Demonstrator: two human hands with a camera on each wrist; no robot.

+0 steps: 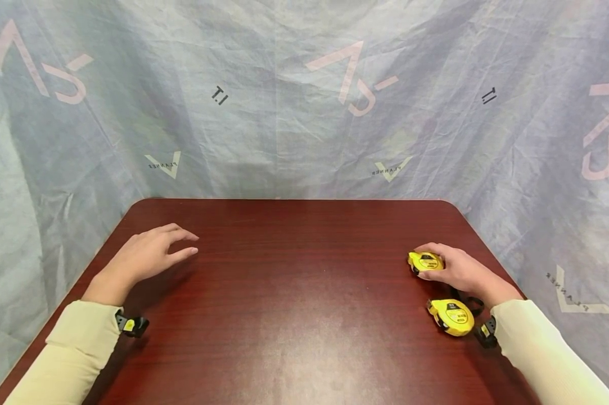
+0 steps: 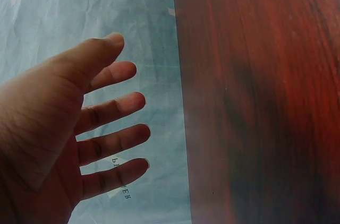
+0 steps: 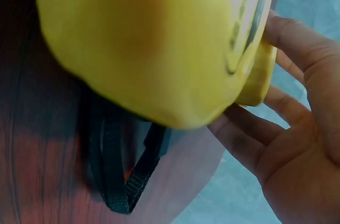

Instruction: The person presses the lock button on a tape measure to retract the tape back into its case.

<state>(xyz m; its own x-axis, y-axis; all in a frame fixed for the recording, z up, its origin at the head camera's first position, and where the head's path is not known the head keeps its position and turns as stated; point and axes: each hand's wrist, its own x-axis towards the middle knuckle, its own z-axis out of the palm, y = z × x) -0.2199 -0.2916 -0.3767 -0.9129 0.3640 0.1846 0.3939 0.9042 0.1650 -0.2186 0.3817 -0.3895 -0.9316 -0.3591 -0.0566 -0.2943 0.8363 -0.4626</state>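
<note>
My right hand [image 1: 458, 270] grips a yellow tape measure [image 1: 425, 262] at the right of the table, thumb on its near side and fingers over its far side. Nearer to me, a second yellow tape measure [image 1: 452, 317] with a black wrist strap [image 1: 476, 305] lies just below that hand. In the right wrist view this nearer tape measure [image 3: 143, 43] fills much of the picture and partly hides the gripped one [image 3: 258, 78]. Over the left part of the table hovers my left hand [image 1: 149, 253], fingers relaxed and apart, holding nothing.
The reddish-brown wooden table [image 1: 284, 281] has rounded far corners. A grey printed cloth [image 1: 274, 112] hangs behind it and along both sides. Each wrist wears a small black camera on a strap.
</note>
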